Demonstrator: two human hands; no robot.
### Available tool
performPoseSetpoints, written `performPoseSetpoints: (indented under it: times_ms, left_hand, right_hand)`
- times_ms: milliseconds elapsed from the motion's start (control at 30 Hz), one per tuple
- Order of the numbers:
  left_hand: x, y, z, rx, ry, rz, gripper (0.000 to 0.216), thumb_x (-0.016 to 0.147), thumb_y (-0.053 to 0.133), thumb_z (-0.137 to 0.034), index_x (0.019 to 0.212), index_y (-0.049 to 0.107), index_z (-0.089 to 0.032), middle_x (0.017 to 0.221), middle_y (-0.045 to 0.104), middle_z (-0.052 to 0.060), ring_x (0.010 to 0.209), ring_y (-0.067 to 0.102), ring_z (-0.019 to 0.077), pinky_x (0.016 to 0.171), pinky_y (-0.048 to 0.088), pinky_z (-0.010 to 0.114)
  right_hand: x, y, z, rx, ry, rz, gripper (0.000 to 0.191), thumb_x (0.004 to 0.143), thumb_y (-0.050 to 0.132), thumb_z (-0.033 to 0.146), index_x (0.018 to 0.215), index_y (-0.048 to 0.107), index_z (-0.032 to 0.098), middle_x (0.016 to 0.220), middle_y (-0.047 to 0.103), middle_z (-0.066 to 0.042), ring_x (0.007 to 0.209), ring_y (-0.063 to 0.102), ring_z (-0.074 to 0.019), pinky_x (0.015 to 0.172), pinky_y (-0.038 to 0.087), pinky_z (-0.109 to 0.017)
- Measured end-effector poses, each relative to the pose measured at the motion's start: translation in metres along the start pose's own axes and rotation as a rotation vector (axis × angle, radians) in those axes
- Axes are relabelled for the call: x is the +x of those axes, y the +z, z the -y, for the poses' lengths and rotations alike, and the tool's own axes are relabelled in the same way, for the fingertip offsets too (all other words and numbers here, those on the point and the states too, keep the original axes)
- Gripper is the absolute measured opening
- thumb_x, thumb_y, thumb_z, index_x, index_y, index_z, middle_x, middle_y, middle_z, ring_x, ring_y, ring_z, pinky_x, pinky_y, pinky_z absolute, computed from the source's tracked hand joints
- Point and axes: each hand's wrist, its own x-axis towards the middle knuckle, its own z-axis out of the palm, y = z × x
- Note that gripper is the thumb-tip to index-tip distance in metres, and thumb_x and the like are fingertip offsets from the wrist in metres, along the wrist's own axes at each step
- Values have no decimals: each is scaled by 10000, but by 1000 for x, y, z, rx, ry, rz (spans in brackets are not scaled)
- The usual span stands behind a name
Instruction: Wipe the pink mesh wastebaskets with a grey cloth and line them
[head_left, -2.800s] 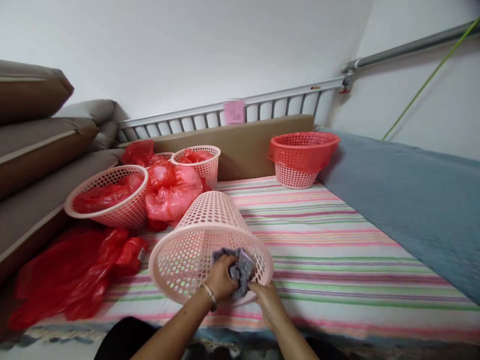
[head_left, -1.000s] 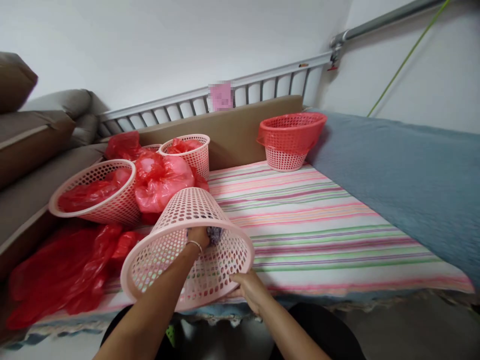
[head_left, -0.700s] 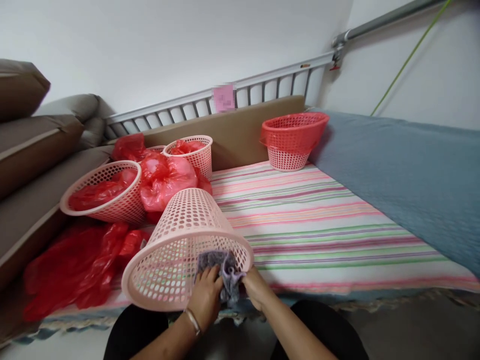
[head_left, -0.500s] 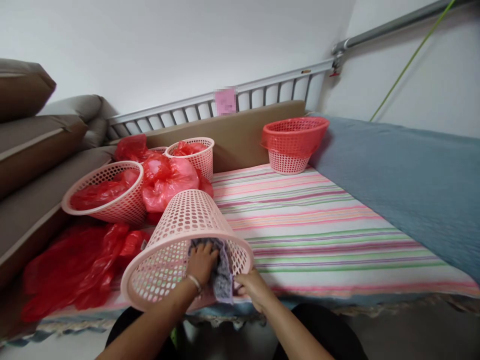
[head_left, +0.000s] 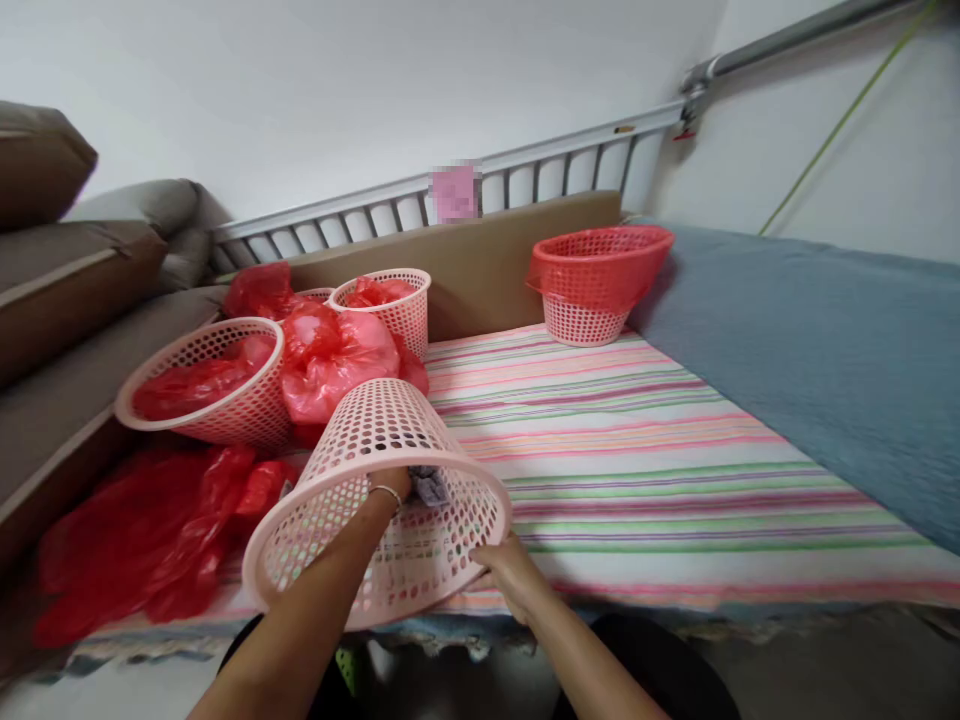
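Observation:
A light pink perforated plastic basket (head_left: 379, 425) lies on its side at the bed's front edge, its mouth towards me. My left hand (head_left: 392, 484) reaches inside it, with a bracelet at the wrist; the fingers are hidden behind the rim and wall. A grey patterned cloth (head_left: 429, 487) is bunched at that hand, inside the basket, and goes along with it. On the right side of the rim, my right hand (head_left: 496, 560) is closed on the basket's edge.
Pink baskets (head_left: 255, 410) holding red plastic bags stand at the left, beside stacked cushions (head_left: 75, 310). Loose red bags (head_left: 142, 540) lie in front. A red basket (head_left: 600, 262) sits in a pink one at the back right. Striped cloth (head_left: 637, 500) covers the bed.
My left hand has pushed deeper into the basket, taking the grey cloth in from the mouth. My right hand, at the rim's right side before, now grips the rim clear of the cloth.

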Motion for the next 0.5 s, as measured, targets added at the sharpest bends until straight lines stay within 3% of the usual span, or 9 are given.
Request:
performPoseSetpoints:
  times_ms: [100,167,233,333,400,500]
  left_hand:
    - [-37,7,-9,70,66,46,295,800,532,-161,1095,545,-169,1175,533,78,1079,491,244,909,383,461]
    - [-74,10,-15,91,122,74,395,716,521,-42,1079,564,-191,1115,561,83,1032,511,241,882,391,401]
    - [-113,11,-17,99,189,105,517,636,535,-11,1103,556,-231,1135,560,64,1026,508,232,874,390,355]
    - [-153,8,-10,104,271,136,539,624,555,-40,1100,571,-293,1229,532,37,1072,475,268,891,364,397]
    - [-155,4,-2,80,287,116,457,697,526,-70,1072,591,-323,1235,538,21,1089,465,272,911,340,437]
    - [-115,-5,9,31,203,22,311,782,488,-96,991,635,-272,1174,573,51,1100,462,272,940,309,488]
  right_hand:
    - [1,1,-2,-7,8,0,376,515,530,176,890,552,143,673,671,-42,633,644,-244,555,532,-368]
    - [0,3,-2,-10,0,12,406,523,528,184,925,560,141,685,673,-45,627,644,-242,558,527,-363]
    - [-3,5,-2,-5,-65,6,426,529,522,177,950,575,143,728,679,-48,663,645,-231,601,523,-347]
    - [-8,7,-2,-9,-190,-5,366,531,494,145,880,606,137,756,680,-46,715,635,-197,684,505,-297]
    - [-11,6,-2,-36,-175,8,343,535,484,146,854,606,134,720,673,-39,663,629,-187,648,507,-292]
    - [-11,5,-1,-77,-69,16,354,541,502,178,885,582,139,696,669,-38,612,634,-205,564,517,-316]
